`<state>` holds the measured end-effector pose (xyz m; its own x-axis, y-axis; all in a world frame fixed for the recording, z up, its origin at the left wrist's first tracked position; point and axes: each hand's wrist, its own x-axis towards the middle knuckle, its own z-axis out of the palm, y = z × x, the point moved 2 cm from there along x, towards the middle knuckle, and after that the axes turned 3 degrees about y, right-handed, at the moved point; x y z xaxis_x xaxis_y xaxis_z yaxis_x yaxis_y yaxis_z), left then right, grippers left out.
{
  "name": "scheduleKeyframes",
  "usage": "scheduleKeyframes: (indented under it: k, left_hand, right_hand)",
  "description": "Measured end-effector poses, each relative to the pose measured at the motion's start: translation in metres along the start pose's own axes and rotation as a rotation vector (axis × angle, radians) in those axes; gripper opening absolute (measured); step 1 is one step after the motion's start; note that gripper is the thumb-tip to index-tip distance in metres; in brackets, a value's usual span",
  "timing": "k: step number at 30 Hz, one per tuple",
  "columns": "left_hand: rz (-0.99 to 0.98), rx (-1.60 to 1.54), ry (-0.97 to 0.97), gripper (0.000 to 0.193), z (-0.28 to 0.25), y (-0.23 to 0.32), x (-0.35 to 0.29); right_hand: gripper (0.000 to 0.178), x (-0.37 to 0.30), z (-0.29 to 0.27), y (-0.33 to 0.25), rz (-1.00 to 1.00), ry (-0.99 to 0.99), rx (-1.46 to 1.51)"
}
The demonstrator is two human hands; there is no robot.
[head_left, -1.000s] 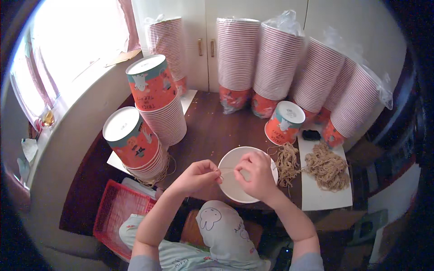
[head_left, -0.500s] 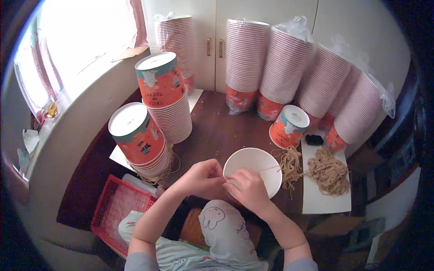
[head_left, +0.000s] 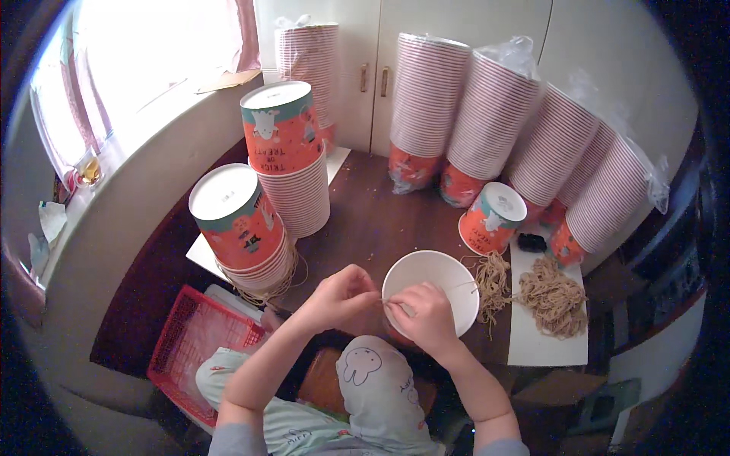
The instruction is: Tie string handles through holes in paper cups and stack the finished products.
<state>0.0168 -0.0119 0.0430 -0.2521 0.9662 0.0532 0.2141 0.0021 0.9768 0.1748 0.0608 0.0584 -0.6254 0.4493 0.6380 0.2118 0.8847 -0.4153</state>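
Observation:
A white-lined paper bucket [head_left: 458,310] stands mouth up at the table's front edge. A thin tan string [head_left: 461,286] runs inside it from the right rim toward my right hand [head_left: 426,315]. That hand reaches over the bucket, its fingers pinched on the string at the left rim. My left hand [head_left: 346,298] is just outside the same rim, thumb and fingertips pressed together close to the right fingertips. What lies between the left fingertips is too small to make out. Beside the bucket on the right hangs a bundle of tan strings [head_left: 494,285].
Another string heap [head_left: 553,300] lies on a white board [head_left: 544,351]. An upside-down orange bucket [head_left: 490,228] stands behind. Bagged bucket stacks [head_left: 494,114] line the back. Two upturned stacks, a near one [head_left: 239,228] and a taller one [head_left: 293,175], stand left. A red basket [head_left: 171,327] sits lower left.
The whole view has shifted slightly. My hands stay at the bucket's left rim; the left fingertips have drawn a little apart from the right ones.

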Motion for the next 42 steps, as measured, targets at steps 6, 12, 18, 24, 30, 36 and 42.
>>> scheduleKeyframes:
  k: [6,12,18,24,30,36,42]
  left_hand:
    - [0.104,0.262,0.111,0.029,0.013,-0.017,-0.017]
    - [0.178,0.420,0.207,0.018,0.025,-0.025,-0.018]
    - [0.571,0.488,0.531,0.015,0.022,-0.008,-0.018]
    - [0.440,0.257,0.431,0.015,0.027,-0.006,-0.012]
    - [0.442,0.224,0.364,0.014,0.027,-0.007,-0.009]
    - [0.250,0.053,0.264,0.017,0.029,-0.015,-0.011]
    - [0.178,-0.044,0.236,0.019,0.031,-0.010,-0.014]
  right_hand:
    - [0.007,0.004,0.000,0.002,0.066,0.001,0.091]
    - [0.006,0.004,0.001,0.003,0.122,-0.051,0.116]
    - [0.006,0.002,0.001,0.003,0.161,-0.056,0.145]
    - [0.006,0.001,0.003,0.004,0.219,-0.063,0.194]
    - [0.008,0.003,0.002,0.004,0.256,-0.063,0.200]
    - [0.005,0.004,0.003,0.005,0.243,-0.036,0.189]
    - [0.007,0.002,0.002,0.006,0.253,-0.044,0.160]
